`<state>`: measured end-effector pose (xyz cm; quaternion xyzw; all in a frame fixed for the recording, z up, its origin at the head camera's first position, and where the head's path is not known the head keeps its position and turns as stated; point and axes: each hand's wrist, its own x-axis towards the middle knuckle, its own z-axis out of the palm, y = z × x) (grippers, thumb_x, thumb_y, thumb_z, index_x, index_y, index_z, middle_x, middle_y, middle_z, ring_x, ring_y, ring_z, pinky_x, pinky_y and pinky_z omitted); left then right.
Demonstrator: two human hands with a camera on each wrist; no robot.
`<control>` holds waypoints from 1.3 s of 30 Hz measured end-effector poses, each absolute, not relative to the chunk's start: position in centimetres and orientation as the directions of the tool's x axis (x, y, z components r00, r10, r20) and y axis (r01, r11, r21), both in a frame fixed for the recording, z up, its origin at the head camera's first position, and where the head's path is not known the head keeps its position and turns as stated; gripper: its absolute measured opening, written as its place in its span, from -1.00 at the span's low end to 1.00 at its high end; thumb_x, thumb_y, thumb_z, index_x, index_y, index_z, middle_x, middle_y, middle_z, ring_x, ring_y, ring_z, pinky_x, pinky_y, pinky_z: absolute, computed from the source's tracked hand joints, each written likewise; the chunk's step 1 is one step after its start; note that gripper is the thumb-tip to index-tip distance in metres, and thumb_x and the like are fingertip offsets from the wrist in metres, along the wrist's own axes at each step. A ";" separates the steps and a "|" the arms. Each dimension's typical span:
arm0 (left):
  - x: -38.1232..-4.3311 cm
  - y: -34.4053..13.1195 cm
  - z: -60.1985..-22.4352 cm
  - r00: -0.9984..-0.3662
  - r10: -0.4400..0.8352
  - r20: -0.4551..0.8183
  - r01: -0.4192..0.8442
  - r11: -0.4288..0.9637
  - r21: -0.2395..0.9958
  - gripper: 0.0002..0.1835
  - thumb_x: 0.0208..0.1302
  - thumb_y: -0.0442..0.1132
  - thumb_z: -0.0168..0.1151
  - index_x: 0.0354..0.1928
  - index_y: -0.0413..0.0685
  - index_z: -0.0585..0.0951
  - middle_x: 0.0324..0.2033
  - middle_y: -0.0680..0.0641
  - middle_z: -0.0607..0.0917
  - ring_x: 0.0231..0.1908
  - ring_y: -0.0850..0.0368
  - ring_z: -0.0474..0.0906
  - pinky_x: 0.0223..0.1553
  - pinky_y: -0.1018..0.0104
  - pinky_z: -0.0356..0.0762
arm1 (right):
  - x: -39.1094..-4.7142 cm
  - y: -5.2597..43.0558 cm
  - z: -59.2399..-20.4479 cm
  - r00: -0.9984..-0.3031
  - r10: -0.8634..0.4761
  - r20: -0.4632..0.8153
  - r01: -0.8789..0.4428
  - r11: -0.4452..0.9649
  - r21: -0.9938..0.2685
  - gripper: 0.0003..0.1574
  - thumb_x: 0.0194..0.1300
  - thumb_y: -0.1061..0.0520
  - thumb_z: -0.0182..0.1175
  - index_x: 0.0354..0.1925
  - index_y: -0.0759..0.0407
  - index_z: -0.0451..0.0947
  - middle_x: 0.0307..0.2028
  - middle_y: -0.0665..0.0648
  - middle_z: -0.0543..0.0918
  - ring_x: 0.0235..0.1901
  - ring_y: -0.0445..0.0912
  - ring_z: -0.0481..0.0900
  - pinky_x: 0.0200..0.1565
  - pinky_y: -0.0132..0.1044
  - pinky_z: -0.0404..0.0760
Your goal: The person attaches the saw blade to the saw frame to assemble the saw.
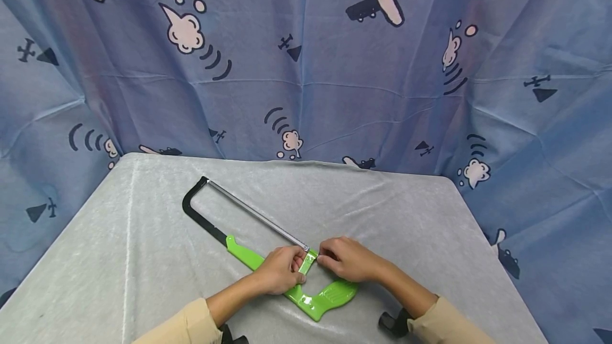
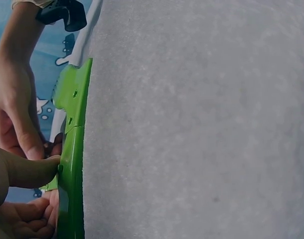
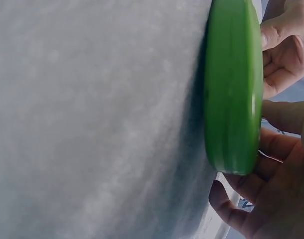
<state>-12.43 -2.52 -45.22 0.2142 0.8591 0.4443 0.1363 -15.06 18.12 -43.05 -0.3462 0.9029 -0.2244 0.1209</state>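
A hacksaw (image 1: pixel 245 255) with a green handle and black front frame lies slantwise on the cloth. Its silvery blade bar (image 1: pixel 258 215) runs from the black tip to the green mount (image 1: pixel 307 263). My left hand (image 1: pixel 277 272) grips that green part, thumb on the near side. On the mount's other side, my right hand (image 1: pixel 351 260) pinches the small tension nut where the blade ends; the fingertips mostly hide it. In the right wrist view the rounded green handle (image 3: pixel 234 94) stands beside my right hand (image 3: pixel 276 186). The left wrist view shows the frame's green edge (image 2: pixel 75 149) against the left thumb.
A pale grey cloth (image 1: pixel 406 216) covers the table. Behind it hangs a blue curtain (image 1: pixel 334 121) printed with planes and clouds. Dark wrist mounts (image 1: pixel 394 325) sit under the forearms, close above the cloth.
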 end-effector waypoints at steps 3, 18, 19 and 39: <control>-12.4 -2.5 -45.2 -0.871 0.489 -0.045 0.247 0.515 0.821 -0.71 -0.12 -0.43 0.38 -0.30 -0.14 0.53 -0.54 0.05 0.51 -0.51 0.33 0.37 -0.44 0.47 0.37 | -15.1 18.2 -43.0 -0.725 -0.684 -0.073 -0.561 0.650 -0.513 -0.80 0.31 0.05 0.07 -0.47 -0.03 0.49 -0.64 -0.21 0.39 -0.63 -0.34 0.32 -0.54 -0.43 0.33; -12.4 -2.6 -45.3 -0.872 0.488 -0.041 0.255 0.524 0.813 -0.72 -0.11 -0.41 0.38 -0.30 -0.13 0.53 -0.54 0.05 0.51 -0.52 0.33 0.37 -0.44 0.47 0.36 | -15.4 18.3 -43.5 -0.709 -0.702 -0.072 -0.556 0.618 -0.556 -0.76 0.34 0.07 0.03 -0.48 0.00 0.50 -0.64 -0.21 0.37 -0.62 -0.35 0.31 -0.53 -0.45 0.32; -12.4 -2.5 -45.3 -0.872 0.488 -0.038 0.258 0.524 0.812 -0.72 -0.11 -0.41 0.38 -0.30 -0.13 0.53 -0.54 0.05 0.51 -0.52 0.33 0.37 -0.44 0.47 0.36 | -15.4 18.4 -43.5 -0.710 -0.701 -0.072 -0.555 0.619 -0.556 -0.76 0.34 0.07 0.03 -0.48 0.00 0.50 -0.64 -0.21 0.37 -0.62 -0.35 0.31 -0.53 -0.45 0.32; -12.4 -2.5 -45.4 -0.869 0.492 -0.047 0.257 0.530 0.808 -0.72 -0.09 -0.40 0.38 -0.29 -0.13 0.52 -0.52 0.04 0.52 -0.50 0.33 0.37 -0.42 0.46 0.36 | -15.5 18.4 -43.3 -0.694 -0.714 -0.093 -0.551 0.610 -0.570 -0.75 0.35 0.10 0.01 -0.47 0.06 0.51 -0.64 -0.20 0.35 -0.61 -0.33 0.30 -0.51 -0.43 0.32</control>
